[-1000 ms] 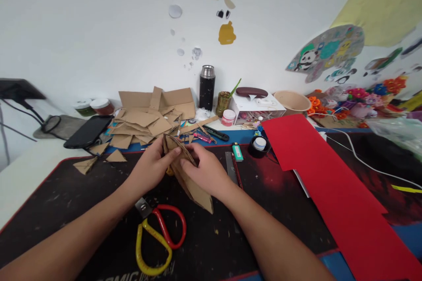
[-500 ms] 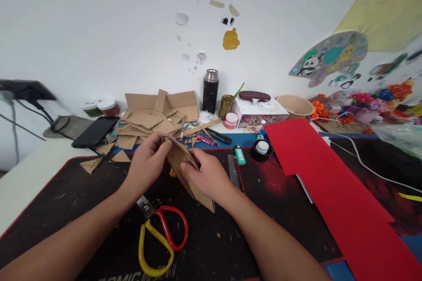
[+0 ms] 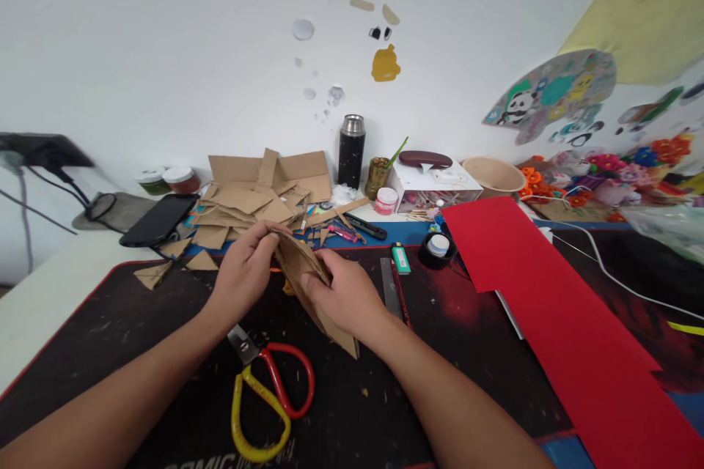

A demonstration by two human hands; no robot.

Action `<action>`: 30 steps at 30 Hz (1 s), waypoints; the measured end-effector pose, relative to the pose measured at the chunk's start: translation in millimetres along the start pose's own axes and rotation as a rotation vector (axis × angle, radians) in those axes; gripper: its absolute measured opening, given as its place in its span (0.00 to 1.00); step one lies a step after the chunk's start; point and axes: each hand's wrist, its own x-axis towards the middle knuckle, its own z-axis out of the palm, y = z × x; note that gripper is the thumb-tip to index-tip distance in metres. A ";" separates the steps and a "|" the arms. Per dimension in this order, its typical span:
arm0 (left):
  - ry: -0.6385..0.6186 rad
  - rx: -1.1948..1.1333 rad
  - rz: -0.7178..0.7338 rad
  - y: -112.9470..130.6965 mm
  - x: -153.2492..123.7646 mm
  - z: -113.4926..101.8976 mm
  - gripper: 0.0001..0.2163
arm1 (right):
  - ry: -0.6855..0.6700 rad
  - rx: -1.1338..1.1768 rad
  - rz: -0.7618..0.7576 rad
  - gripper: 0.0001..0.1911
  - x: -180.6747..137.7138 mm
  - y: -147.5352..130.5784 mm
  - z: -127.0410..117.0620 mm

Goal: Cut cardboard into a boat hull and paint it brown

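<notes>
1. Head view, hands: the left hand point(image 3: 246, 272) and the right hand point(image 3: 346, 298) both grip a stack of brown cardboard pieces point(image 3: 308, 278) held tilted just above the black table mat point(image 3: 110, 330). The left fingers point(image 3: 269, 233) pinch the stack's far upper corner; the right fingers point(image 3: 314, 281) wrap over its middle, thumb on the near face. The stack's lower pointed corner point(image 3: 347, 343) pokes out beyond the right wrist, close to the mat.
2. Head view, near the hands: a pair of scissors with one red and one yellow handle point(image 3: 269, 396) lies on the mat just beneath the left wrist, blades toward the hands. A metal ruler point(image 3: 388, 286) lies just right of the right hand, and a small green lighter point(image 3: 401, 258) sits beside its far end.
3. Head view, behind the hands: a heap of brown cardboard offcuts point(image 3: 253, 194) spreads along the back of the table, with a few triangular scraps point(image 3: 159, 270) on the mat's left edge. A black phone point(image 3: 158, 220) rests left of the heap.
4. Head view, further off: a black steel-topped flask point(image 3: 350, 150) stands by the wall, a white box point(image 3: 434, 187) to its right. A roll of black tape point(image 3: 436, 249) sits at the corner of a large red paper sheet point(image 3: 555, 322), which covers the right side of the mat.
</notes>
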 end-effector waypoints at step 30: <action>-0.367 -0.349 -0.052 -3.6 0.0 6.5 0.30 | 0.003 0.522 0.028 0.12 8.9 12.5 4.5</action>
